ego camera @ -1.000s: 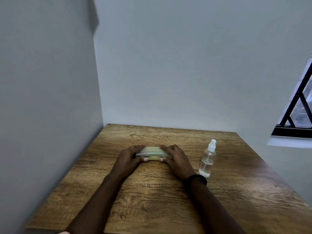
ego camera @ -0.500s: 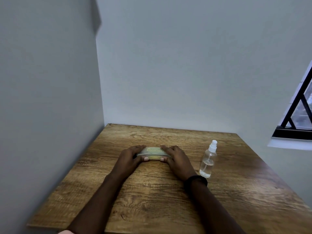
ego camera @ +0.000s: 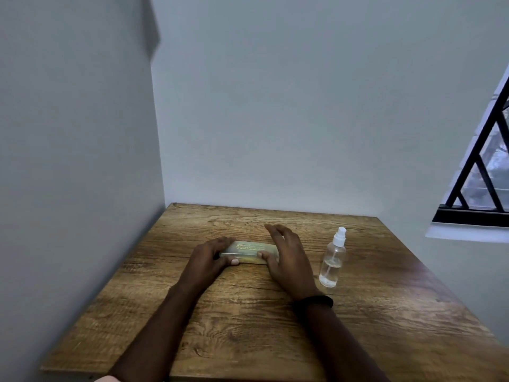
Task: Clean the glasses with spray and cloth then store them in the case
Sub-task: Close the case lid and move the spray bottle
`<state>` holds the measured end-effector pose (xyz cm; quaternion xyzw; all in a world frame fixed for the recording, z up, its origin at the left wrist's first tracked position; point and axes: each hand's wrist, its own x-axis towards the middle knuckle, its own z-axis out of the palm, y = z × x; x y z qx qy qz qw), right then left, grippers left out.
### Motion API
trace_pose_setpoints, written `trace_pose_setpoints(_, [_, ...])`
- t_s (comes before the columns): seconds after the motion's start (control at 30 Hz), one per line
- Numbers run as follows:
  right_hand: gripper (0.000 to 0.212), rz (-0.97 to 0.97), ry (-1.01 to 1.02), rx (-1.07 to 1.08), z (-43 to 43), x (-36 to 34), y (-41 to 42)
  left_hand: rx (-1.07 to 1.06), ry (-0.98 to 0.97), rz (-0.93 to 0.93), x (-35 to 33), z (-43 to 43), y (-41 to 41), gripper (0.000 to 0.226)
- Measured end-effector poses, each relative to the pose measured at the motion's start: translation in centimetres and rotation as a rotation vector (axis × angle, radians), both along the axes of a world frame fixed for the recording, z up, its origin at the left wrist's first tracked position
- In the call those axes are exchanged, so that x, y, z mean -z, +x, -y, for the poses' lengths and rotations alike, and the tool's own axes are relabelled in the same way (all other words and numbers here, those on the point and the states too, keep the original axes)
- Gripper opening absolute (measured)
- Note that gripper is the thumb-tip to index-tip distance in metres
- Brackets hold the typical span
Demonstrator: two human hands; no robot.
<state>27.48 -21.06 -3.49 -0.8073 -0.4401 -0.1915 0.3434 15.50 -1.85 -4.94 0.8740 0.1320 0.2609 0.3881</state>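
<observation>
A pale green glasses case lies shut in the middle of the wooden table. My left hand grips its left end, thumb on the front edge. My right hand is at the case's right end: its thumb touches the front edge, while the fingers are lifted and spread above the lid. A clear spray bottle with a white nozzle stands upright to the right of my right hand. No glasses or cloth are visible.
The table sits in a corner, with a grey wall along its left edge and another behind it. A barred window is at the right. A black band is on my right wrist.
My right hand's fingers have lifted off the case lid and spread; before, both hands lay closed over the case's ends. The left hand and the bottle have stayed put.
</observation>
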Motion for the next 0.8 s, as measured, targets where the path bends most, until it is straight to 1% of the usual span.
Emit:
trace_pose_setpoints(0.1, [0.056, 0.221, 0.227, 0.025, 1.7, -2.4, -2.1, 0.000, -0.014, 0.006, 0.0, -0.1, 0.0, 0.062])
trace_pose_setpoints(0.17, [0.057, 0.318, 0.368, 0.046, 3.3, -3.4, -3.2, -0.001, -0.019, 0.008, 0.1, -0.2, 0.0, 0.063])
trace_pose_setpoints(0.27, [0.069, 0.375, 0.500, 0.137, 5.9, -3.6, -3.7, -0.006, -0.014, 0.012, 0.1, -0.3, 0.1, 0.065])
trace_pose_setpoints(0.33, [0.082, 0.353, 0.562, 0.232, 7.0, -3.2, -3.1, -0.008, -0.030, 0.018, 0.1, -0.2, 0.1, 0.065])
trace_pose_setpoints(0.4, [0.093, 0.231, 0.628, 0.275, 7.7, -2.5, -2.3, -0.011, -0.035, 0.020, 0.0, -0.2, 0.2, 0.065])
trace_pose_setpoints(0.5, [0.107, -0.097, 0.686, 0.254, 7.8, -1.7, -1.8, -0.019, -0.040, 0.017, -0.1, -0.1, 0.2, 0.065])
trace_pose_setpoints(0.6, [0.108, -0.400, 0.657, 0.262, 7.4, -1.2, -1.7, -0.022, -0.046, 0.018, 0.0, -0.1, 0.2, 0.065])
trace_pose_setpoints(0.67, [0.095, -0.489, 0.582, 0.271, 7.3, -0.7, -1.5, -0.021, -0.049, 0.012, 0.0, -0.1, 0.2, 0.066])
trace_pose_setpoints(0.77, [0.058, -0.466, 0.503, 0.314, 7.4, 0.1, -1.0, -0.020, -0.053, 0.005, 0.1, -0.1, 0.3, 0.067])
trace_pose_setpoints(0.8, [0.051, -0.471, 0.505, 0.306, 7.5, 0.2, -0.9, -0.018, -0.059, 0.009, 0.1, -0.2, 0.3, 0.067])
